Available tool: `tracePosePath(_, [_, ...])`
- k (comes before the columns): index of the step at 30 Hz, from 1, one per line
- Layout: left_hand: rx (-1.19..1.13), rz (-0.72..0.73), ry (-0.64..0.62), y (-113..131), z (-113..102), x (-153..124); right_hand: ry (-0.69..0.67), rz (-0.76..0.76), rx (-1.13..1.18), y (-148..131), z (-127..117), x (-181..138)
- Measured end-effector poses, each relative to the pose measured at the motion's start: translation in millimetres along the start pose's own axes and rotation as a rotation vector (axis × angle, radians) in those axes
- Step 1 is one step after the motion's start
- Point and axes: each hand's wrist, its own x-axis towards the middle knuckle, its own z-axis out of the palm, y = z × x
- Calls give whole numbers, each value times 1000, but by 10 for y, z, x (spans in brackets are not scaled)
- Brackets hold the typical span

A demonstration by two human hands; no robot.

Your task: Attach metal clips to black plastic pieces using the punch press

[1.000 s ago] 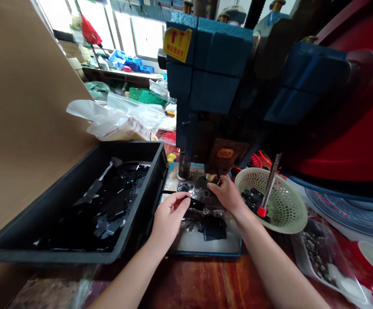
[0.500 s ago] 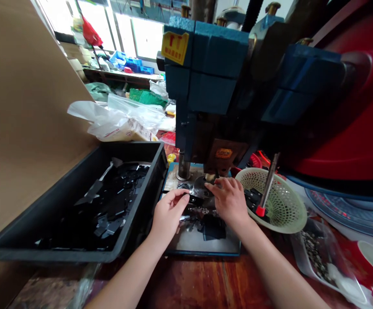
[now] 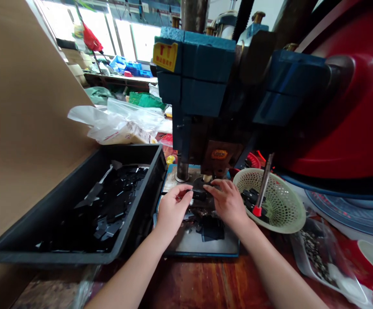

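My left hand (image 3: 171,210) and my right hand (image 3: 228,202) meet under the head of a blue press machine (image 3: 202,86). Between their fingertips sits a small black part (image 3: 199,195) on the round die. The left hand pinches this part from the left. From the right, the right hand's fingers rest curled on it. More black pieces (image 3: 212,227) lie on the metal base plate (image 3: 202,244) just below both hands.
A dark plastic bin (image 3: 44,253) of black cut pieces stands at the left, against a cardboard sheet (image 3: 19,107). A pale green basket (image 3: 286,214) with a red-tipped rod (image 3: 260,189) sits at the right. Clear bags (image 3: 118,122) lie behind. A red machine cover (image 3: 360,111) fills the right.
Both hands have drawn closer together under the press head. The right hand slid left onto the black part. The camera has shifted slightly right.
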Motion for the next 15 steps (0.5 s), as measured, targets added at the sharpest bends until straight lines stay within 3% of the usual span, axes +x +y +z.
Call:
tracePosePath(4, [21, 23, 0, 29, 24, 15, 24, 13, 182, 22, 1, 4])
tracePosePath(7, [69, 58, -5, 31, 72, 44, 102, 108, 355, 23, 23, 9])
tracePosePath(15, [383, 286, 72, -39, 227, 283, 167, 312, 541, 83, 238, 115])
